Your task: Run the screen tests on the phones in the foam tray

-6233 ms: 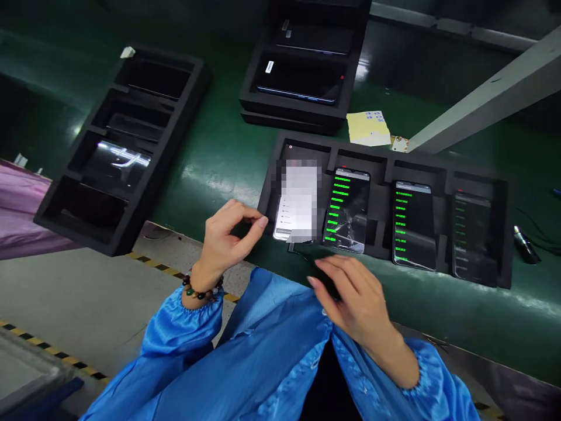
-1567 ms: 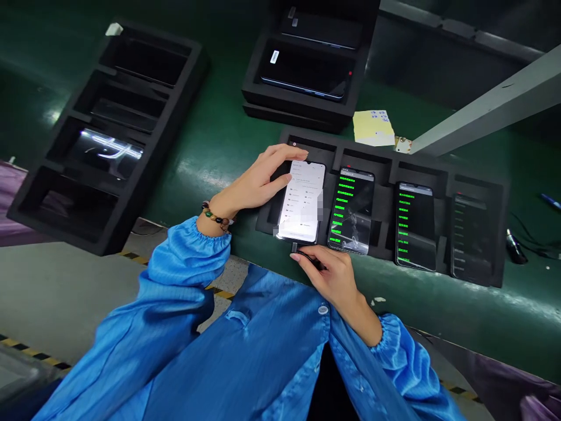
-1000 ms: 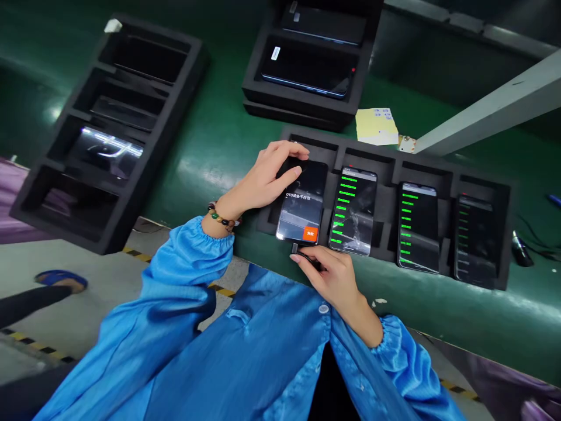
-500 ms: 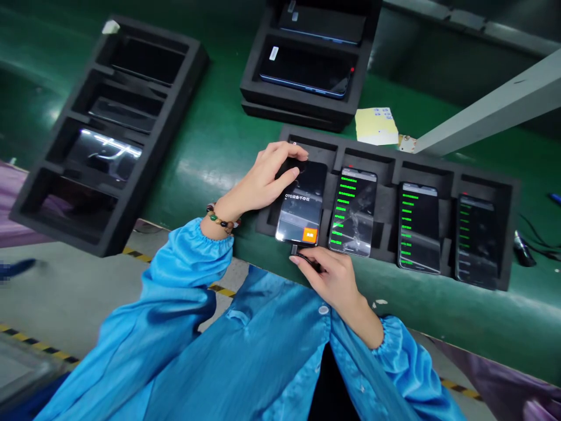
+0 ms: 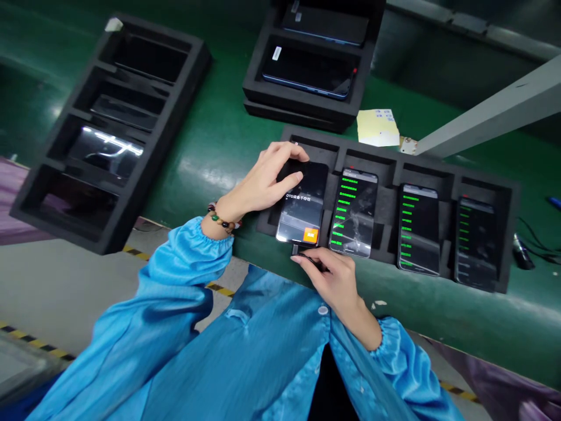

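Note:
A smartphone point(image 5: 302, 204) with white text and an orange button on its dark screen lies in the leftmost slot of a black foam tray point(image 5: 390, 231). My left hand point(image 5: 274, 178) rests at its upper left, thumb over the screen, fingers at the top edge, thumb and fingers apart. Below the bottom edge, my right hand point(image 5: 335, 275) pinches the plug of a black cable point(image 5: 296, 250). The plug is at the phone's lower edge; whether it is inserted, I cannot tell. Three more phones, a near one point(image 5: 354, 213), a middle one point(image 5: 418, 228) and a far one point(image 5: 476, 242), show green lines.
To the left stands another foam tray point(image 5: 164, 146) with dark, glossy phones in its slots. Stacked trays point(image 5: 302, 111) holding phones are at the back. A yellow paper pad point(image 5: 377, 128) lies by the foot of a grey metal post point(image 5: 486, 111). Black cables point(image 5: 537, 242) are at the right.
Almost nothing differs; the whole view has shifted slightly. Both hands keep their places at the phone, and the screen still shows the same text and orange button.

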`<state>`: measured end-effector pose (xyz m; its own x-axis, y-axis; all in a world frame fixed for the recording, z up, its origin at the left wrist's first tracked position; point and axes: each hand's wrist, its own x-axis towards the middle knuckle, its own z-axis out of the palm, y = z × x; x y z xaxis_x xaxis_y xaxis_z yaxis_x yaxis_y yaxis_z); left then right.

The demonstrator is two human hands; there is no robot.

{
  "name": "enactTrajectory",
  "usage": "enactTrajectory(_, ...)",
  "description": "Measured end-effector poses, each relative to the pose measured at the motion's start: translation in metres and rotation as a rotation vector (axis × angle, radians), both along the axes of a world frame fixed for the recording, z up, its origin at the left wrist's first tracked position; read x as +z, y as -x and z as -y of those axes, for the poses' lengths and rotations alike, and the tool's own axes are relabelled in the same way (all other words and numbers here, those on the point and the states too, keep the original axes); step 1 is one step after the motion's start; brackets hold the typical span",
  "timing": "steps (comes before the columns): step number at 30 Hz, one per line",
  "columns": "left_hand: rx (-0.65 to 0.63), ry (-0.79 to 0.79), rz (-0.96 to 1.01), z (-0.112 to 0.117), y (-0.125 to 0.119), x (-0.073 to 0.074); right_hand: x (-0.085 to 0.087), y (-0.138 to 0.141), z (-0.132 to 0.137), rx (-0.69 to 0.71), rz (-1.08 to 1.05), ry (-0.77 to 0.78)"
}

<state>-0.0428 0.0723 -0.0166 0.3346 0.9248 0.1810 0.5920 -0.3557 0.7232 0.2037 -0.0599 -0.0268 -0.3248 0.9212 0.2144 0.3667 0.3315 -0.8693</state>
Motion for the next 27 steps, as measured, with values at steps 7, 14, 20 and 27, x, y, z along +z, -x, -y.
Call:
enactTrajectory(7,0.021,-0.022,0.014,-0.0008,0.0,-0.0047,-0.0005,-0.0005,-0.0014,0.013,0.003,0.007)
enactTrajectory(14,0.046,-0.022,0.014,0.0003,-0.0017,-0.0079,0.0005,0.0005,-0.0012,0.024,0.024,0.0)
enactTrajectory(20,0.046,-0.028,0.017,0.0011,-0.0027,-0.0069,-0.0014,0.0002,-0.001,0.035,0.041,-0.044)
enactTrajectory(27,0.04,-0.045,0.007,0.0031,-0.0032,-0.0054,-0.0041,-0.001,-0.0003,0.058,0.058,-0.049)
